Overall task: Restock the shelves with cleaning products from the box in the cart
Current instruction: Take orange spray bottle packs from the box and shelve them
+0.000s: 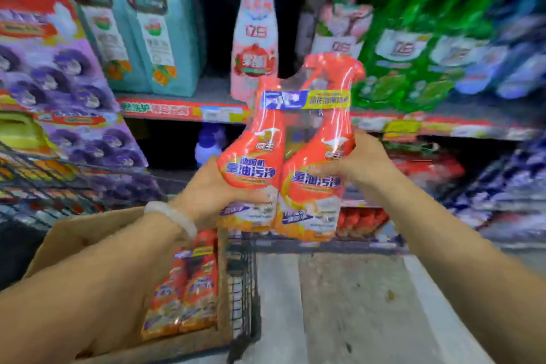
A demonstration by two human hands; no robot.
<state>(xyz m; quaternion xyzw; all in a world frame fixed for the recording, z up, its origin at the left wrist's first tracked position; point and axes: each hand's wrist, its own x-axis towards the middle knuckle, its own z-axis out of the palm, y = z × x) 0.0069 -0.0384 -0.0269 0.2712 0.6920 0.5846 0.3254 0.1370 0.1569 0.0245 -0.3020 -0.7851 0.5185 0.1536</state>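
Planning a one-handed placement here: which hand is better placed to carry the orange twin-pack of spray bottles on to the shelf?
Probably the right hand. It grips the orange twin-pack of spray bottles at mid-height, on the side nearer the lower shelf's red bottles. The left hand holds the base, above the cardboard box.

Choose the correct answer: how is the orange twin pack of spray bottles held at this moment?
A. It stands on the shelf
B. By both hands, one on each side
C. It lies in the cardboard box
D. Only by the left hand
B: the left hand and the right hand each grip one side of the twin pack, raised in front of the shelves.
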